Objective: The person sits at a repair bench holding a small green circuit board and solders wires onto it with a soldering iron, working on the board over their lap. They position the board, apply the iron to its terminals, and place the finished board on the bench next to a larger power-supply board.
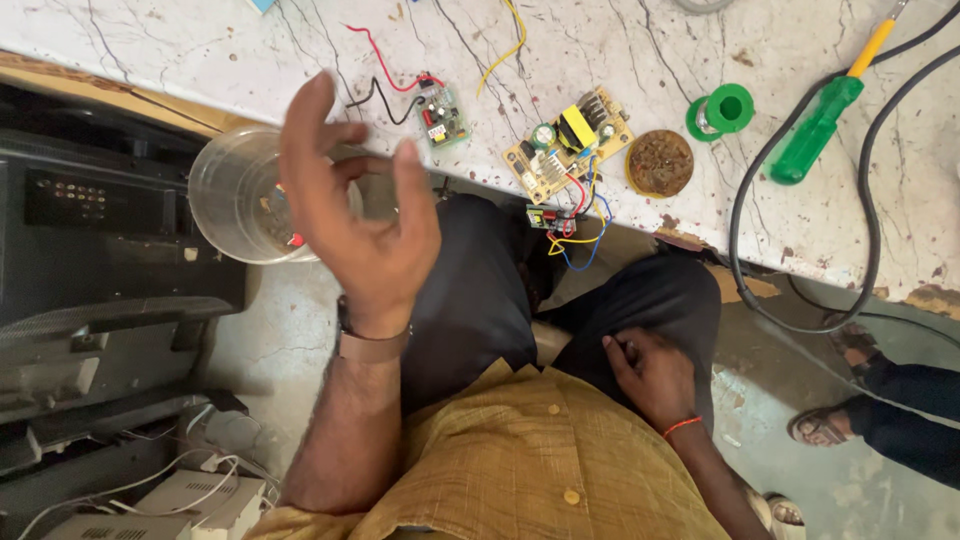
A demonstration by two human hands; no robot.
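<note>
This was an electronics repair workshop: bare circuit boards [568,146] with loose wires lay on a stained, chipped marble surface [200,50], beside a green spool of solder [722,110], a round tin of flux [660,162] and a green screwdriver [815,130], with old equipment [100,260] stacked alongside

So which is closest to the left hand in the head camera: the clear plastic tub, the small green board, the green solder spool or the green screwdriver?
From the left hand:
1. Clear plastic tub, right behind it.
2. Small green board, just above.
3. Green solder spool, far right.
4. Green screwdriver, farthest right.
</note>
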